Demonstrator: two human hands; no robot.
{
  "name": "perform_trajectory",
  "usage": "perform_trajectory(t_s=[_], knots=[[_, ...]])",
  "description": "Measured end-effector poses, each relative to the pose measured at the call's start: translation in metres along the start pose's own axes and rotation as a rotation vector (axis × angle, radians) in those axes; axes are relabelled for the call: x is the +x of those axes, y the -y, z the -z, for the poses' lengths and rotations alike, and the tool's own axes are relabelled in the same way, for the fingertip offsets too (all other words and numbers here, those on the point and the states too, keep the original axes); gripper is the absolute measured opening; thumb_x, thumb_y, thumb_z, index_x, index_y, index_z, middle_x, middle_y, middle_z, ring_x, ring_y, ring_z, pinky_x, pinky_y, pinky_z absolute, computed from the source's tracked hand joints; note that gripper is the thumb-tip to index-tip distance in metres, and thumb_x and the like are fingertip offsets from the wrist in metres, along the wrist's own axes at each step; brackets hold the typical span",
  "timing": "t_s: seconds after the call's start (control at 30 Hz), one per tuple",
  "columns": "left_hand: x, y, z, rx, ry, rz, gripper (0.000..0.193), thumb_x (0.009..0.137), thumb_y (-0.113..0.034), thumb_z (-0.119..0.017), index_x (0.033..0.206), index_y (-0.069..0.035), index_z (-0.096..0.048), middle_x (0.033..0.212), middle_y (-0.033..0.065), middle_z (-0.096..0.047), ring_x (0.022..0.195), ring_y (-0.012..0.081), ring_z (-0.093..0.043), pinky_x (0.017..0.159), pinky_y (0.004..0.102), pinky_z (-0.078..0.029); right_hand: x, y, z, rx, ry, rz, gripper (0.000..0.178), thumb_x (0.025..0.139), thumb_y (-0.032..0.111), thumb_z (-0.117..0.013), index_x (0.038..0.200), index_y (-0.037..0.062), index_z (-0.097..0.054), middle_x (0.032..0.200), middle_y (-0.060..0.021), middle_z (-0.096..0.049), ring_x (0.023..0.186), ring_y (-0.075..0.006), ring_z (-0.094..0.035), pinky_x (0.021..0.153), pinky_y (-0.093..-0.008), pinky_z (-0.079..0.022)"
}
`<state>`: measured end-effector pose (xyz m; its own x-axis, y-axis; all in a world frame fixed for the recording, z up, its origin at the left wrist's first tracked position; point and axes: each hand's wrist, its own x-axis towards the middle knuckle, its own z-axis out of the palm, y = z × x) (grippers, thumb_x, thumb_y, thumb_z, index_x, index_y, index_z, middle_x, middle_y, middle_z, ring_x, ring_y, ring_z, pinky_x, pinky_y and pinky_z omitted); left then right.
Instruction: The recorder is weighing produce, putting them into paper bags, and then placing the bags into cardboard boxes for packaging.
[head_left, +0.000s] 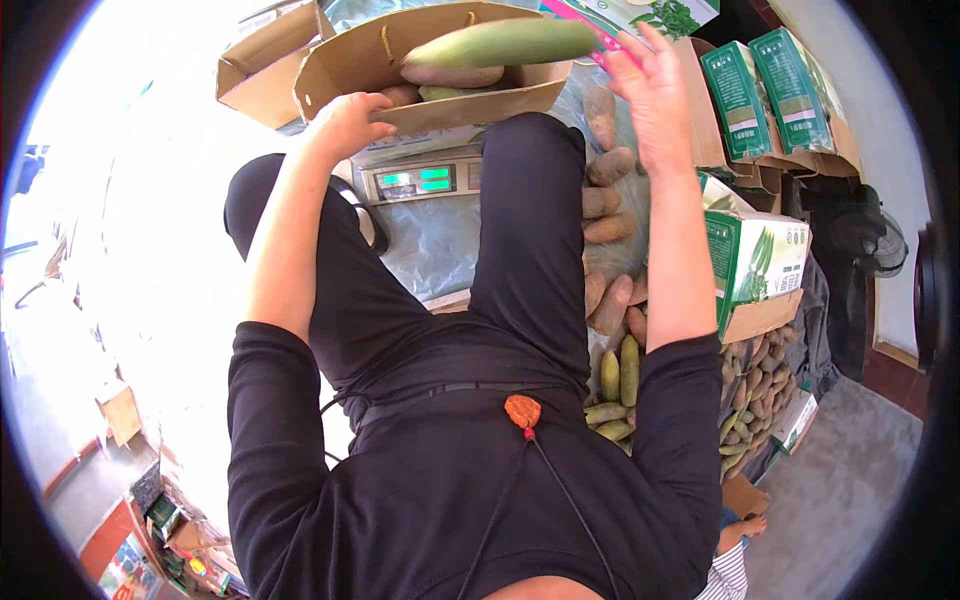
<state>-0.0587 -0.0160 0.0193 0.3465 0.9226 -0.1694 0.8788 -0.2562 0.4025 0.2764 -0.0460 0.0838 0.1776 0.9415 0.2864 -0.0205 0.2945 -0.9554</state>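
My left hand (350,124) rests on the near edge of an open cardboard box (450,112) with yellow cord handles, its fingers apart. Over the box is a long green radish (505,43), slightly blurred. Its right end lies close to the fingertips of my raised right hand (652,90), whose fingers look spread and not wrapped around it. Inside the box lie a few radishes, one with a reddish-brown skin (452,76). Beneath the box is a digital scale (425,181) with a lit green display, between my knees.
Reddish-brown roots (610,228) line the plastic sheet to my right, with green radishes (628,370) nearer me. Green-and-white cartons (765,255) and a black fan (875,240) stand farther right. Another open box (265,60) sits at the back left. Part of another person shows at lower right.
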Motion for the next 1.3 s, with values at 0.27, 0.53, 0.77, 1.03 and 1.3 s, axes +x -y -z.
perform_trajectory(t_s=[0.27,0.53,0.77,1.03,1.3], knots=[[0.001,-0.001,0.003,-0.024,0.003,-0.007,0.042,0.074,-0.026,-0.069,0.11,-0.006,-0.061,0.102,0.0166,-0.064,0.097,0.0308,-0.06,0.085,0.0379,-0.046,-0.103,-0.136,0.099,-0.341,0.037,-0.449,0.033,0.084,0.015,-0.063,0.114,0.0014,-0.056,0.102,-0.0087,-0.062,0.097,-0.0145,-0.057,0.085,-0.0282,-0.045],[0.001,-0.013,0.007,-0.069,0.034,-0.024,0.041,0.076,-0.024,-0.067,0.111,-0.004,-0.06,0.102,0.0173,-0.064,0.096,0.03,-0.061,0.085,0.0361,-0.047,-0.286,-0.188,0.186,-0.513,0.08,-1.184,0.028,0.08,0.015,-0.063,0.106,0.0041,-0.059,0.084,-0.0035,-0.062,0.07,-0.0141,-0.059,0.06,-0.0275,-0.047],[0.002,-0.013,0.006,-0.136,-0.011,-0.026,0.037,0.076,-0.022,-0.066,0.108,-0.004,-0.061,0.096,0.0156,-0.065,0.09,0.028,-0.062,0.08,0.036,-0.048,-0.197,-0.138,0.203,-0.443,0.003,-0.996,0.033,0.086,0.017,-0.056,0.117,0.0066,-0.052,0.089,-0.0031,-0.061,0.074,-0.015,-0.058,0.061,-0.0267,-0.046],[0.0,-0.002,0.011,-0.126,-0.097,-0.02,0.033,0.077,-0.018,-0.066,0.107,-0.004,-0.061,0.09,0.0136,-0.065,0.085,0.0252,-0.062,0.076,0.0349,-0.048,0.01,-0.036,0.133,-0.633,0.099,-0.576,0.045,0.083,0.031,-0.061,0.122,0.0099,-0.051,0.098,-0.0022,-0.061,0.084,-0.0121,-0.058,0.067,-0.0288,-0.044],[-0.001,0.009,0.017,-0.149,-0.292,0.05,0.034,0.077,-0.021,-0.066,0.107,-0.005,-0.062,0.097,0.0133,-0.063,0.092,0.0292,-0.06,0.082,0.0369,-0.047,0.089,-0.051,0.042,-0.661,0.249,-0.481,0.038,0.082,0.033,-0.062,0.111,0.0093,-0.06,0.093,-0.0031,-0.064,0.082,-0.0129,-0.059,0.064,-0.0303,-0.045]])
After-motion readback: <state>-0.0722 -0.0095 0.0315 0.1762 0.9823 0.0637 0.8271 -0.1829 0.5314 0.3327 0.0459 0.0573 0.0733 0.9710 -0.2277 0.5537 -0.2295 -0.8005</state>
